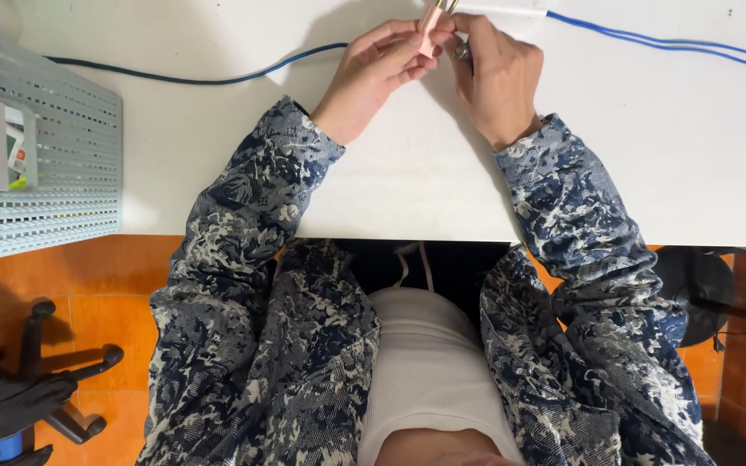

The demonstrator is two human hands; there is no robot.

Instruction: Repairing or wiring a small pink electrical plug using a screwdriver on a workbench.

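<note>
Between two hands (433,65), one pink piece (429,24)

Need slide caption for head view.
Left hand and right hand pinch a small pink object over the white table.

Small pink piece (429,19), upright, top edge

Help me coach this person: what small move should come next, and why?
Probably draw both hands back toward the body. The left hand and right hand pinch the small pink object at the table's far side, at the frame's top edge, half out of view.
</note>
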